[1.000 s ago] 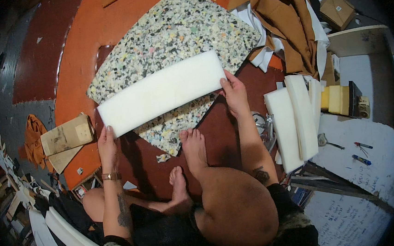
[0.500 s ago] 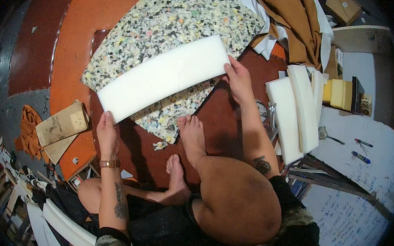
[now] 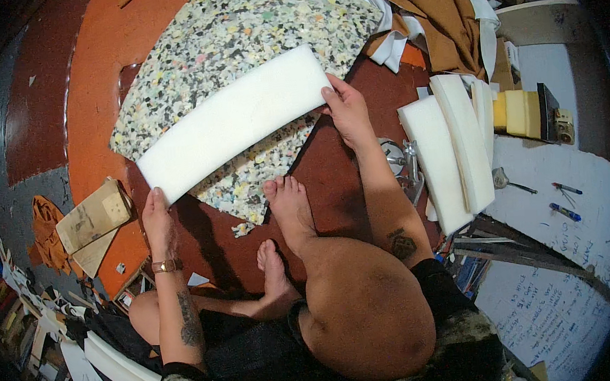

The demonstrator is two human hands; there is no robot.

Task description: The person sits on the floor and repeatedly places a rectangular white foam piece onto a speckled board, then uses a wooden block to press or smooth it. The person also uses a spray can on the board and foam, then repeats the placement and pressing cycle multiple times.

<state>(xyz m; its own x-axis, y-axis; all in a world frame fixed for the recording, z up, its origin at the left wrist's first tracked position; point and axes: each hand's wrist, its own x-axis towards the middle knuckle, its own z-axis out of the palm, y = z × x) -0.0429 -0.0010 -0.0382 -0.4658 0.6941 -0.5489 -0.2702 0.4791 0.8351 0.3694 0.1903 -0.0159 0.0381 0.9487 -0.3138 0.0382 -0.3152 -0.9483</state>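
A long, slightly curved white foam strip (image 3: 235, 121) stretches between my two hands. My left hand (image 3: 156, 216) pinches its lower left corner, thumb on top. At the opposite end my right hand (image 3: 346, 108) grips the right edge, its thumb on the upper face and the other fingers partly hidden. Under the strip lies a large speckled sheet of rebonded foam (image 3: 249, 23), its pointed lower end reaching toward my feet. Whether the strip rests on this sheet or is held just above it, I cannot tell.
Cut white foam pieces (image 3: 435, 159) lean together at the right, beside a round metal tool (image 3: 403, 158). Brown fabric (image 3: 424, 16) is heaped at the upper right. Yellow foam blocks (image 3: 521, 112) and pens (image 3: 566, 211) lie farther right. Worn tan blocks (image 3: 92, 218) sit at the left.
The view has shifted a little, so most things appear lower-left or higher than before. The strip tilts slightly more, and both hands keep their hold on its ends.
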